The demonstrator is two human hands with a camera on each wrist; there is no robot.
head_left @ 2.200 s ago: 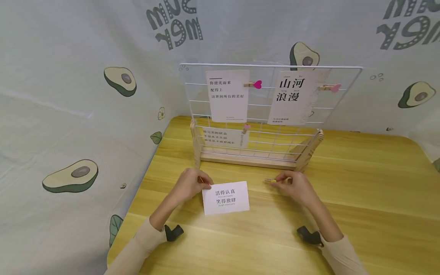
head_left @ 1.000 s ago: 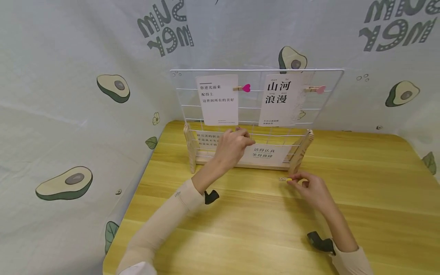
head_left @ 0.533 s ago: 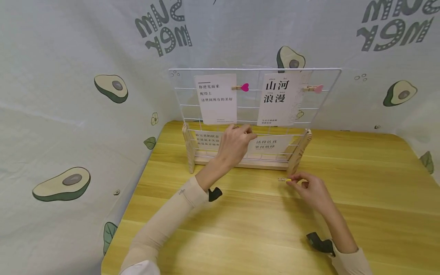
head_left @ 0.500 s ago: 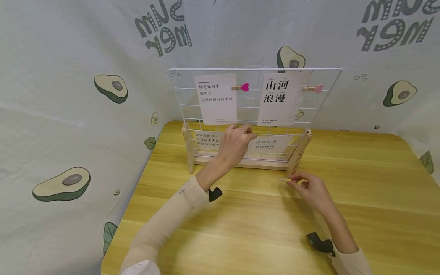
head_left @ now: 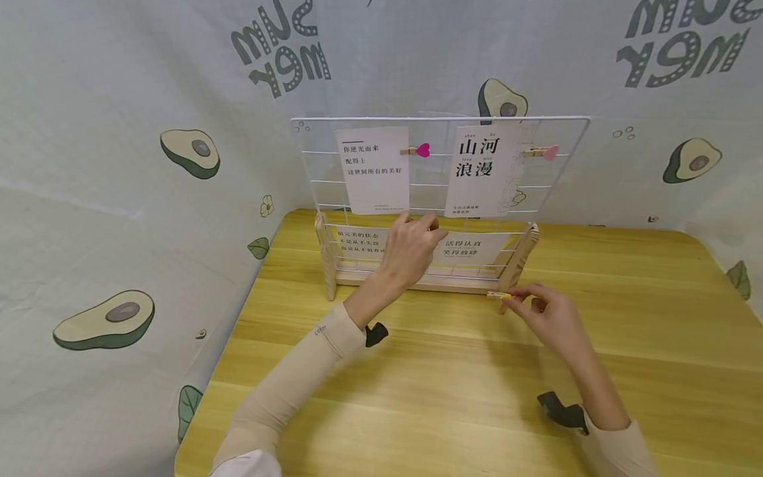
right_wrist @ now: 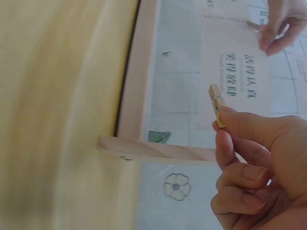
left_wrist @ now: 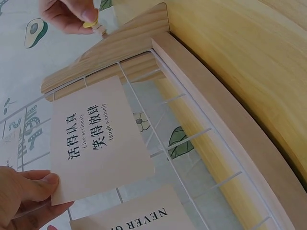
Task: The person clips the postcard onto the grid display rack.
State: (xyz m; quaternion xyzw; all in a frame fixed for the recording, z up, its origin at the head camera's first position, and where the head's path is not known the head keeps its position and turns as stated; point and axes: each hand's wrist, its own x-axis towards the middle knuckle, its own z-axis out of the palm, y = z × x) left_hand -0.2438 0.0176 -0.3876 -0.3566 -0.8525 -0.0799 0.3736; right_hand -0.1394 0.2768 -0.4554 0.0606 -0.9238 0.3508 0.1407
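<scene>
My left hand (head_left: 411, 246) pinches the top left corner of a white card (left_wrist: 98, 139) printed with dark lettering. The card lies against the lower right of a white wire grid (head_left: 429, 184) set in a wooden stand. Between right thumb and forefinger, my right hand (head_left: 551, 318) holds a small wooden clothespin (right_wrist: 217, 103) with a yellow end. In the head view this clothespin is by the stand's right foot, apart from the card. A second card (head_left: 357, 242) sits at the lower left of the grid, partly hidden behind my left hand.
Two larger cards hang higher on the grid: a left one (head_left: 375, 192) with a magenta heart clothespin (head_left: 422, 150), and a right one (head_left: 477, 189) with a pink heart clothespin (head_left: 548, 153). The wooden table (head_left: 417, 397) lies in front; an avocado-print cloth (head_left: 89, 218) hangs behind.
My left hand has carried the card from the table up to the grid's lower right. My right hand, still holding the clothespin, has moved right and slightly up toward the stand's right foot.
</scene>
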